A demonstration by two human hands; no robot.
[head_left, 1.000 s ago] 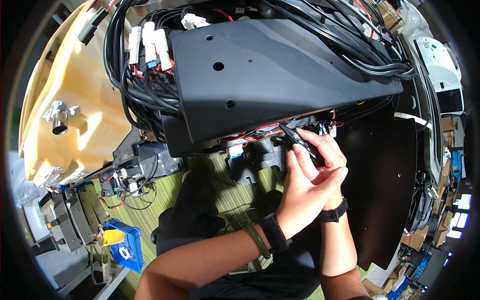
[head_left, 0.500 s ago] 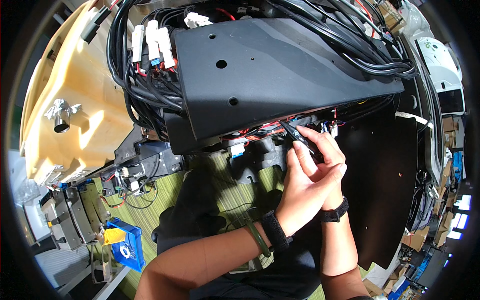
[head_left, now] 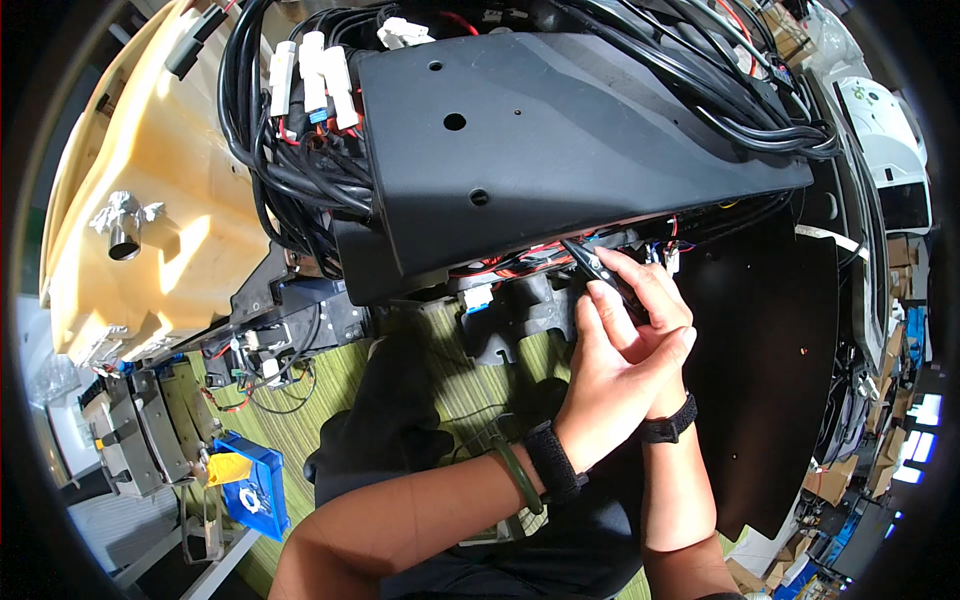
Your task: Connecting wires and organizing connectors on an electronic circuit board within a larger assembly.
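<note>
Below black panel (head_left: 560, 140), hand-held cutters (head_left: 598, 268) angled up-left toward red wires (head_left: 510, 262)

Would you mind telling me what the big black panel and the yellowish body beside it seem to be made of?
The black panel looks like moulded plastic: matte, finely textured, with round holes. The yellowish body may be translucent plastic with a soft sheen; light glows through it, though I cannot be sure.

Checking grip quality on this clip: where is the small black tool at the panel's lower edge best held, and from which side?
Judging by its pose, grip the black tool by its rear handle end, coming from below right. Its tip points up-left into the red wires under the black panel; the left hand and right hand already meet there.
</note>
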